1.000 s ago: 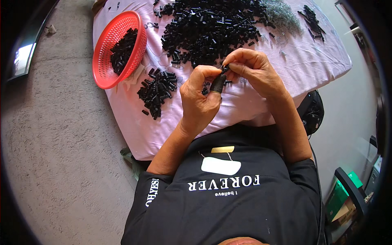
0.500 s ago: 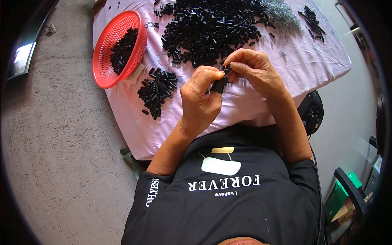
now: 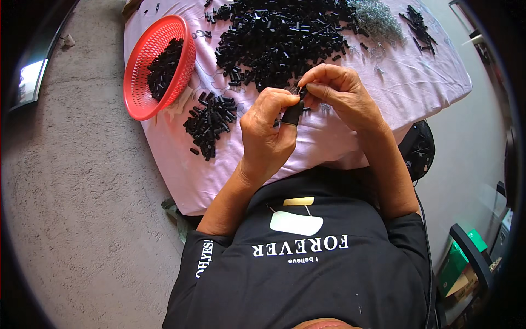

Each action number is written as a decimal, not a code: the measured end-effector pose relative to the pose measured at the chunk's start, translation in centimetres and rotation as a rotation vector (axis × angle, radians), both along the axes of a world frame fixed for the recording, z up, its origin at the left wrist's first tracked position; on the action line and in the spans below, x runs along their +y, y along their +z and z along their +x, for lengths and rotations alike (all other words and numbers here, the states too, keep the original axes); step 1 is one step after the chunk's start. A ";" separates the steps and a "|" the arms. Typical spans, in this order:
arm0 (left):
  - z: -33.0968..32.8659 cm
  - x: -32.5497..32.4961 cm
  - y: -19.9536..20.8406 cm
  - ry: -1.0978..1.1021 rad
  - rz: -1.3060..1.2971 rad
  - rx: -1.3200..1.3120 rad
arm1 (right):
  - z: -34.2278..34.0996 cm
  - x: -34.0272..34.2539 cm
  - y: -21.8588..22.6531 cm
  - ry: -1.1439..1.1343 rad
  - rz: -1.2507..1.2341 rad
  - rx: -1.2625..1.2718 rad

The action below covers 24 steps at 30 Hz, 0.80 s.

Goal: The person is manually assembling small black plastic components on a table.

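Both hands meet over the near part of the table, fingertips together. My left hand is closed in a pinch, with a black sleeve on its thumb, and grips a small black piece. From the other side, my right hand pinches at the same piece with thumb and forefinger. Whether it holds a separate tiny part is too small to tell. Just beyond the hands spreads a large heap of short black cylindrical pieces. A smaller pile of similar pieces lies to the left of my left hand.
A red plastic basket with black pieces in it tilts at the table's left side. Small shiny metal parts form a heap at the far right, beside thin black pieces. The pink cloth covers the table. A black bag sits by its right edge.
Both hands stay together at nearly the same place, with only slight finger movement at the small black piece. The piles and the basket look the same.
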State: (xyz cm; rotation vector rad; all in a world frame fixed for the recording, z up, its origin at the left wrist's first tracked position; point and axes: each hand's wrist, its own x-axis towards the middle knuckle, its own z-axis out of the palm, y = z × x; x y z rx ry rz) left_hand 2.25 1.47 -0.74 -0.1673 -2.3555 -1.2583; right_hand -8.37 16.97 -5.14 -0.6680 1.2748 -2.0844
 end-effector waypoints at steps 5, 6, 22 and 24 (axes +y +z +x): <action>0.0 0.0 0.0 0.011 -0.019 -0.009 | 0.0 -0.1 0.0 0.006 0.011 0.024; 0.0 0.0 0.1 0.014 -0.034 -0.003 | 0.0 -0.1 0.1 0.007 0.011 0.024; -0.2 0.2 0.0 0.001 -0.060 0.070 | 0.0 0.1 0.1 0.040 -0.009 0.015; -0.1 0.3 0.2 0.002 -0.076 0.080 | 0.1 0.0 0.3 0.047 -0.024 0.003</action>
